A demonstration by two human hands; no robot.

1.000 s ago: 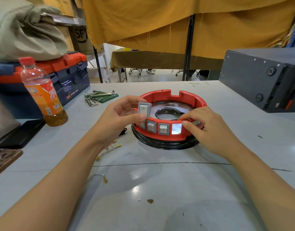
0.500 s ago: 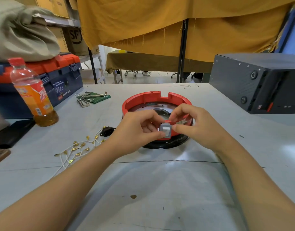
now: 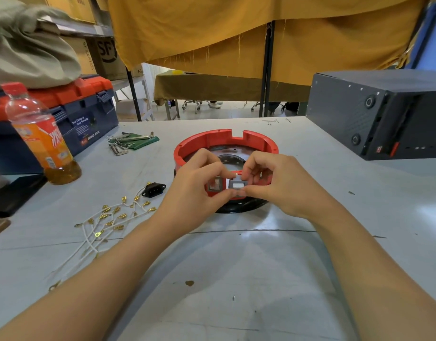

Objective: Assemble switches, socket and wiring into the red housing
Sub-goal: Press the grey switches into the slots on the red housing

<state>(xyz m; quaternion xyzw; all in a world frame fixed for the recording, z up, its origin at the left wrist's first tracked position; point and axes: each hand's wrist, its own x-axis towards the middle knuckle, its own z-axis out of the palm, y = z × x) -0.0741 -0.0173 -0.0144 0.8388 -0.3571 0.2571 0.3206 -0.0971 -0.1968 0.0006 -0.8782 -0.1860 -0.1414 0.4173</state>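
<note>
Switch (image 3: 237,185) pinched between both hands against red housing (image 3: 226,141) front wall.

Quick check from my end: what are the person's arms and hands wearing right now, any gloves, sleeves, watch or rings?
Nothing visible. The left hand and right hand are bare, without gloves or rings that show. Both forearms are uncovered to the frame's edge, with no sleeve, watch or wristband in view.

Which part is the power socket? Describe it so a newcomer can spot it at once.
Start at the red housing in the middle of the grey table, then look just left of the left hand. The socket lies loose there, above the white wires. It is the only small black block, with pin slots in its face.
</note>
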